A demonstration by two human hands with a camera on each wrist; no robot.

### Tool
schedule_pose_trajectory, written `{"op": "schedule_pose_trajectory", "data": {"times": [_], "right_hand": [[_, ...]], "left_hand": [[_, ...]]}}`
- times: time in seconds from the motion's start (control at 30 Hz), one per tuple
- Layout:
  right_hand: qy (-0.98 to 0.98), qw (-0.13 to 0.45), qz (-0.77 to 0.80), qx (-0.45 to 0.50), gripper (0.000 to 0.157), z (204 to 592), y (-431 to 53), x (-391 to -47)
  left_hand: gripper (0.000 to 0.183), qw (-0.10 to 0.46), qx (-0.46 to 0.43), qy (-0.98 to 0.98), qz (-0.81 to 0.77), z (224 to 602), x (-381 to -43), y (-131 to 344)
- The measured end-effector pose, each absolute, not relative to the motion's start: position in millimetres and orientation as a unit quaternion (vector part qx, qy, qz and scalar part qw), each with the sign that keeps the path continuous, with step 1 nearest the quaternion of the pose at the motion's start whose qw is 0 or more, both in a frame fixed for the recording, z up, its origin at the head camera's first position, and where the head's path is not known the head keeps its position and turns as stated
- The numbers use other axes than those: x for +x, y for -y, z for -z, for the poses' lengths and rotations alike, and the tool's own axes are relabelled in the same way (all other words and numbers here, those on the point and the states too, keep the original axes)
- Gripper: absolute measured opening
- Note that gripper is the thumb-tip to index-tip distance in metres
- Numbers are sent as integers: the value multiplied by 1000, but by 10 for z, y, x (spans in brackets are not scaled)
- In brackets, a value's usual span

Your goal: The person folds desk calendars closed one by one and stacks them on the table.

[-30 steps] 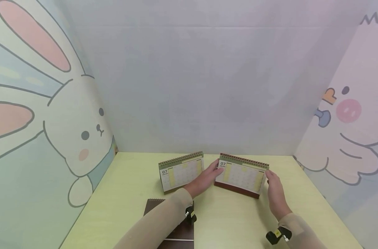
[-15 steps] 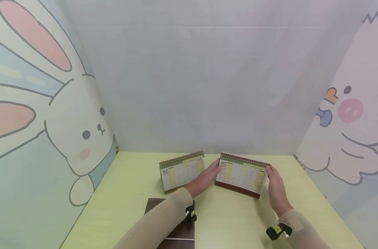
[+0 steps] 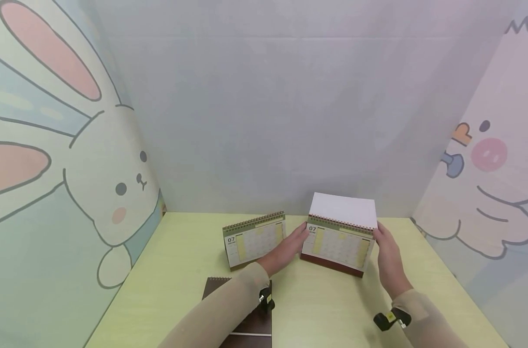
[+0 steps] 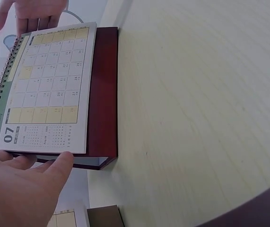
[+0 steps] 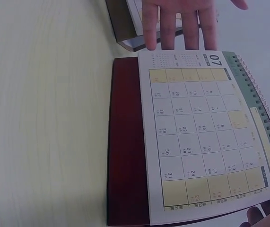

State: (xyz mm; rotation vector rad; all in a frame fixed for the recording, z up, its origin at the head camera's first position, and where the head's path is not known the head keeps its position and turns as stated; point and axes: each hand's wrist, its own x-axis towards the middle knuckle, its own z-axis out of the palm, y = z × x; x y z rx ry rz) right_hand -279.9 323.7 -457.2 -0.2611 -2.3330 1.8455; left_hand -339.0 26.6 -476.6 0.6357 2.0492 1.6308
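A desk calendar (image 3: 340, 245) with a dark red base and a July page stands tilted back at the right. Behind its spiral, a white sheet (image 3: 344, 208) stretches towards the wall. My left hand (image 3: 286, 249) is at the calendar's left side, its straight fingers (image 5: 190, 28) reaching the edge in the right wrist view. At the right side is my right hand (image 3: 388, 258), its fingertips right at the upper corner by the spiral. Seen from the left wrist, the fingers (image 4: 39, 23) of that hand run behind the page and their tips are hidden.
A second July calendar (image 3: 255, 241) with a brownish base stands left of the first, partly behind my left forearm. A dark brown spiral-bound item (image 3: 216, 285) lies near the front under that forearm. Pale walls with cartoon animals enclose the yellowish table (image 3: 177, 251).
The white sheet behind the calendar's spiral has swung up into view. My right hand has shifted slightly up towards the spiral corner, while my left hand has stayed almost in place.
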Motion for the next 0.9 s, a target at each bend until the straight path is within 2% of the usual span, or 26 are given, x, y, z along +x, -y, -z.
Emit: {"op": "schedule_pose_trajectory", "data": {"times": [0.23, 0.9], "right_hand": [[780, 87, -616, -70, 68, 4532, -3234, -2787], [775, 110, -622, -3, 64, 4457, -3171, -2644]], "left_hand": [[63, 216, 279, -719, -598, 4761, -3402, -280], [65, 222, 263, -721, -602, 4770, -3409, -275]]}}
